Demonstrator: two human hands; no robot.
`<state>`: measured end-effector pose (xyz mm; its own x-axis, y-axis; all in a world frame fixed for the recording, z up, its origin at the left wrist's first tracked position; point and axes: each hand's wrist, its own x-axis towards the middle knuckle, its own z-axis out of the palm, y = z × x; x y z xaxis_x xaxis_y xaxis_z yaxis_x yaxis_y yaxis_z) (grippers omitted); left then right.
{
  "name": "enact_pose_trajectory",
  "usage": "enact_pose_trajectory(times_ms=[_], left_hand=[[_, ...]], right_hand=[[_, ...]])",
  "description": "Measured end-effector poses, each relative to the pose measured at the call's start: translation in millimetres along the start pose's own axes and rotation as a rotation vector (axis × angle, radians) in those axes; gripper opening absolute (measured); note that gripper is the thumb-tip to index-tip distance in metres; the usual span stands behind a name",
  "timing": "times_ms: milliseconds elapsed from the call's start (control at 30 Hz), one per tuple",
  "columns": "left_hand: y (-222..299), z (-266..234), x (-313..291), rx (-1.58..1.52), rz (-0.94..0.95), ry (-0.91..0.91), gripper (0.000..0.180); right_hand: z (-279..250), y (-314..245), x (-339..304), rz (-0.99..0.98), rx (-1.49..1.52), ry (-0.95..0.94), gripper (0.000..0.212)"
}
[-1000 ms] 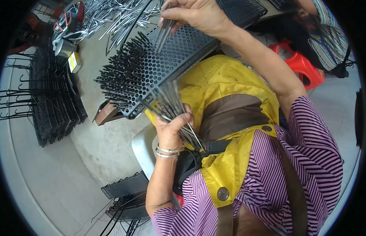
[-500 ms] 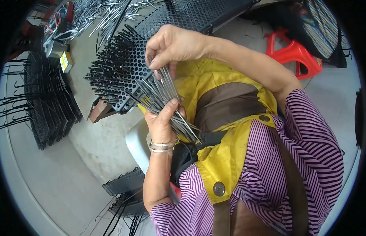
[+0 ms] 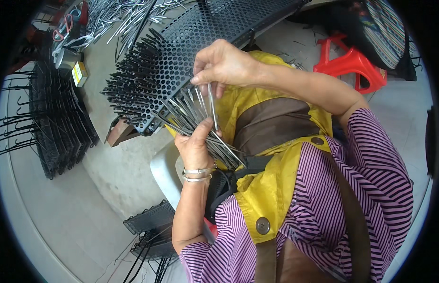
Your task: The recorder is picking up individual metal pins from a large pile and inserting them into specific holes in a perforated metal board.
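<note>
Metal rods point(image 3: 185, 113) fan from the clenched left hand point(image 3: 193, 144) beside a long edge of the perforated tray point(image 3: 231, 30), right hand point(image 3: 226, 65) pinching some.

Bundled rods point(image 3: 184, 111): bare metal, smooth, dull sheen. Perforated tray point(image 3: 229, 28): hard, smooth-faced, slight gloss; metal or plastic unclear. Red stool point(image 3: 352, 68): glossy plastic. Bracelets point(image 3: 197, 171): polished metal. Apron point(image 3: 271, 184): creased cloth. Striped shirt point(image 3: 380, 155): matt cloth.

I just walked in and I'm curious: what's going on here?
The person's left hand grips a bundle of thin metal rods, while the right hand is at the upper ends of a few. Dark rods crowd the left end of a perforated black tray. More loose rods lie beyond it.
</note>
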<state>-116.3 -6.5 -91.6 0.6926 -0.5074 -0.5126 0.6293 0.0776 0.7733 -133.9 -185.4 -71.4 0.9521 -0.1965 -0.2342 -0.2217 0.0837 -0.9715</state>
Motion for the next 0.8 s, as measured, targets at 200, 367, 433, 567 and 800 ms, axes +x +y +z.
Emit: enact_pose_trajectory(times_ms=[200,367,433,567,800], left_hand=[[1,-3,3,0.013,-0.019,-0.032,0.012],[0,-4,3,0.002,-0.032,-0.039,0.012],[1,-4,3,-0.006,-0.021,-0.046,0.013],[1,-3,4,-0.026,-0.03,-0.07,0.015],[0,-8,5,-0.049,-0.055,-0.099,0.016]], right_hand=[[-24,-18,7,-0.129,0.084,0.093,0.012],[-45,-43,37,-0.35,0.081,0.34,0.007],[-38,-43,53,-0.478,-0.093,0.455,0.007],[-46,-41,79,-0.586,-0.105,0.314,0.005],[-40,-47,94,-0.809,-0.41,0.191,0.01]])
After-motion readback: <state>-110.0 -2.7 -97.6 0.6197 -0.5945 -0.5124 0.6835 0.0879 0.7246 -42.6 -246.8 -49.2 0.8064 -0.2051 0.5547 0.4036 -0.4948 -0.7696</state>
